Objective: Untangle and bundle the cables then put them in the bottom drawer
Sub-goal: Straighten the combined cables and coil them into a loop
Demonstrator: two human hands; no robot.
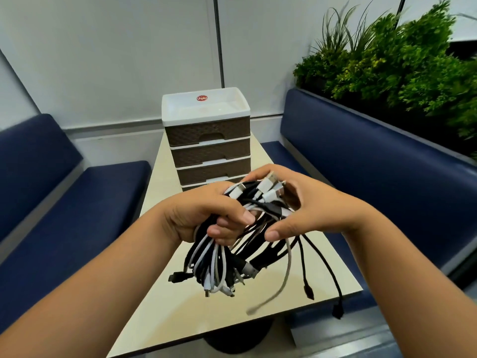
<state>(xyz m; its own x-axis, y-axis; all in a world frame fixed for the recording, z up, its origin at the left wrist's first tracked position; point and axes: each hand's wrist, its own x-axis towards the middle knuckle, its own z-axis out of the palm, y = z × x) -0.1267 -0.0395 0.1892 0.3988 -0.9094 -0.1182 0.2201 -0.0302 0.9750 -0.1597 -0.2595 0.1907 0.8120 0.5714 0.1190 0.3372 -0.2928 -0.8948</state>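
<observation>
Sitting at the near end of a narrow cream table (165, 301), you are looking down at your own two hands, with blue padded benches (85, 202) running along the left and right sides and a bank of green plants (402, 71) filling the far right corner. At the far end of the table, a brown and white drawer unit (207, 140) is standing upright; its upper drawers are looking closed, and the bottom drawer is hiding behind your hands, so you cannot tell whether it is open.

You are holding a mass of black and white cables (247, 228) in the air above the middle of the table. Your left hand (201, 215) is gripping the bunch, fingers curling tightly around it with the thumb lying across the top. Your right hand (304, 208) is cupping the far and right side of the bunch, fingers bending around the white plug ends and the thumb pressing against the strands from below. Loose ends are dangling beneath, some plugs hanging close to the table surface.

By the look of it, you are working on the gathering and bundling step, with storing not yet done. The next move is probably calling for collecting the dangling tails into the bunch before reaching for the lowest drawer.
</observation>
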